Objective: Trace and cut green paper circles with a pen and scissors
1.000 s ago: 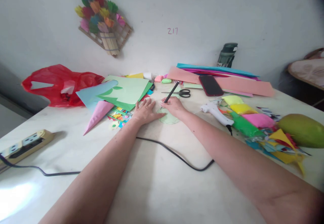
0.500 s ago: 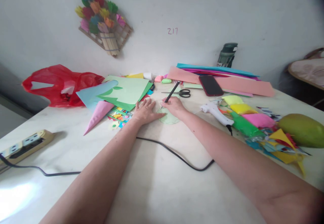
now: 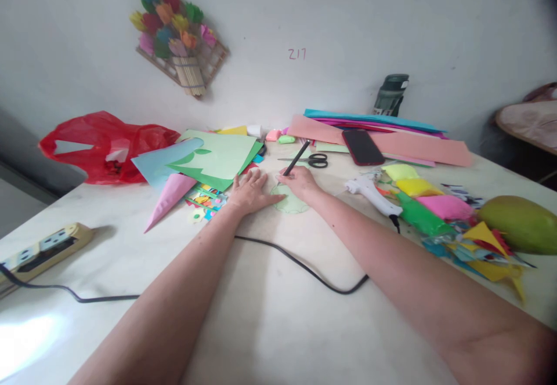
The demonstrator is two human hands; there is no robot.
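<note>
A pale green paper piece (image 3: 292, 201) with a wavy edge lies on the table between my hands. My left hand (image 3: 251, 192) is spread flat beside it, its thumb resting on the paper's left part. In my right hand (image 3: 300, 182) is a black pen (image 3: 296, 158), slanted with its lower end at the upper part of the paper. Behind the pen lie black-handled scissors (image 3: 317, 160), partly crossed by it in view.
Green sheets (image 3: 217, 152), a pink paper cone (image 3: 169, 199) and a red bag (image 3: 104, 147) are left. A phone (image 3: 363, 146), glue gun (image 3: 373, 195) and clay packs (image 3: 444, 206) are right. A black cable (image 3: 300, 262) crosses the front.
</note>
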